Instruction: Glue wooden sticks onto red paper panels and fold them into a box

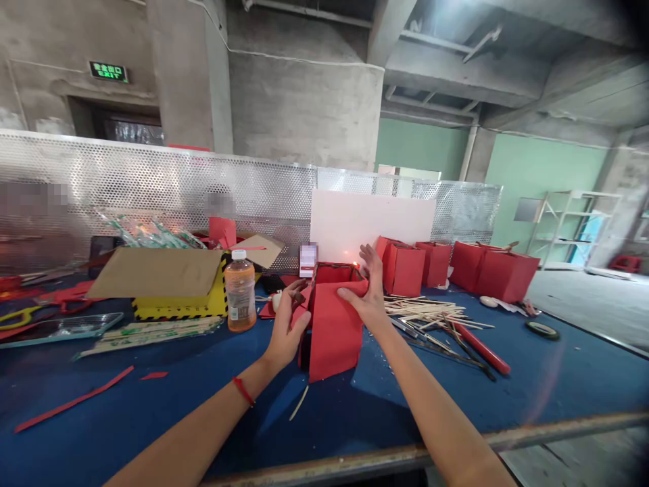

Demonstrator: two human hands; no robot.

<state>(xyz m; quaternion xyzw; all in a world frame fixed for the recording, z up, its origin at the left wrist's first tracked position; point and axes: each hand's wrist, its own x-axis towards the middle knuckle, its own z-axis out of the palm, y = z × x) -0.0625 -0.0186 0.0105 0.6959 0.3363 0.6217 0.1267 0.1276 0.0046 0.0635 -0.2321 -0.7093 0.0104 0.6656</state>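
Observation:
A box-shaped frame covered in red paper (334, 331) stands upright in front of me, its top open and its dark thin edges showing along the rim. At its left side my left hand (286, 328) is closed, thumb and fingers around a red paper edge there. A dark gap shows low on that side. My right hand (370, 287) straddles the upper right corner, thumb pressed on the front sheet and fingers up behind the side. A thin pale stick (299, 403) lies just before the box.
Several finished-looking red boxes (405, 267) stand at the right, behind loose sticks (426, 311), a red tube (481, 348) and a tape roll (542, 330). Leftward are a drink bottle (241, 294), a yellow carton (177, 304), scissors (20, 318) and red paper strips (76, 400). A phone (307, 260) stands behind.

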